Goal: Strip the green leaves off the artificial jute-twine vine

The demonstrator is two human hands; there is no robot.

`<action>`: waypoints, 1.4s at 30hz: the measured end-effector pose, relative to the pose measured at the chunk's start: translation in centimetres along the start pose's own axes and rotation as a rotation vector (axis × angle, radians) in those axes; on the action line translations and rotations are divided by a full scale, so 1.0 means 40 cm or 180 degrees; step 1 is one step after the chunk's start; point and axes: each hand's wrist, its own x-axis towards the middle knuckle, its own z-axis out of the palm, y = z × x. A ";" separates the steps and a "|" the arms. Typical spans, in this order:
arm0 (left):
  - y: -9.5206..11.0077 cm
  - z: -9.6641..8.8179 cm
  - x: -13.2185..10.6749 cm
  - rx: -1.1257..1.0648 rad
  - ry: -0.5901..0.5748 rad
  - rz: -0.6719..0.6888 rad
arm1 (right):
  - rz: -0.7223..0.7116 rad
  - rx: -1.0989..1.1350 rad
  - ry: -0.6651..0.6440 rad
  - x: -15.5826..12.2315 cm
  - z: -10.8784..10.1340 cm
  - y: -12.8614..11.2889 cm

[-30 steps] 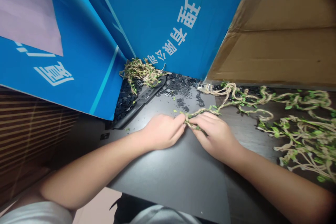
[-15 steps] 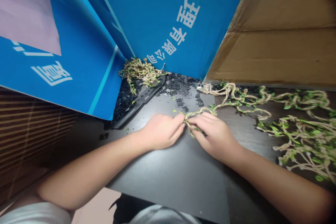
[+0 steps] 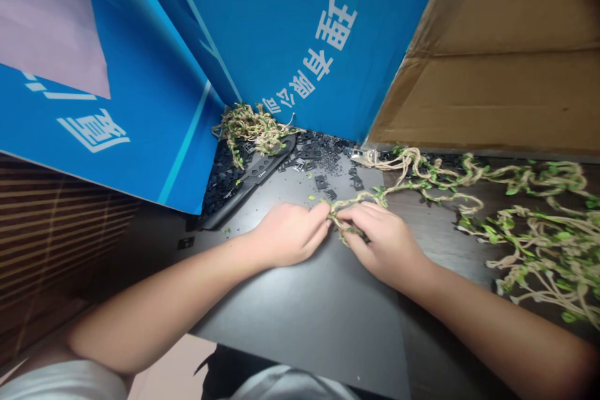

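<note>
My left hand (image 3: 288, 234) and my right hand (image 3: 382, 240) meet at the middle of a black mat (image 3: 304, 306). Both are closed in a pinch on the end of a jute twine vine with small green leaves (image 3: 422, 178). The vine runs from my fingers up and to the right, into a loose tangle of the same twine (image 3: 544, 244) on the dark table. Part of the vine's end is hidden under my right fingers.
A small bundle of leafy twine (image 3: 250, 128) lies in the back corner above a black tool (image 3: 250, 181) and several small black pieces (image 3: 323, 162). Blue printed boards (image 3: 262, 31) stand behind and left, a cardboard box (image 3: 506, 75) right.
Almost nothing differs. My right hand's fingers have shifted slightly on the vine's end, and the strand to the right has moved a little.
</note>
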 end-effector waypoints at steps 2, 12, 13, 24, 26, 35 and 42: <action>0.000 0.001 0.000 0.0005 0.0007 0.0004 | 0.0016 0.0018 -0.0021 0.001 -0.001 -0.003; -0.002 0.000 -0.003 -0.0048 -0.0052 -0.0006 | 0.0011 -0.0214 -0.0210 0.004 0.000 -0.012; -0.002 -0.001 -0.003 -0.0061 -0.0053 -0.0003 | 0.0020 -0.0235 -0.0248 0.003 -0.001 -0.012; -0.002 -0.001 -0.001 -0.0072 -0.0030 -0.0067 | 0.0206 -0.0278 -0.0395 0.007 -0.011 -0.028; -0.001 -0.002 -0.001 -0.0058 -0.0047 -0.0043 | 0.0213 -0.0267 -0.0319 0.008 -0.012 -0.027; -0.002 -0.005 -0.002 -0.0127 -0.0049 -0.0038 | -0.0003 -0.0193 -0.0149 0.000 -0.003 -0.007; -0.001 -0.003 -0.002 -0.0166 -0.0039 -0.0082 | 0.0097 -0.0244 -0.0169 0.004 -0.008 -0.016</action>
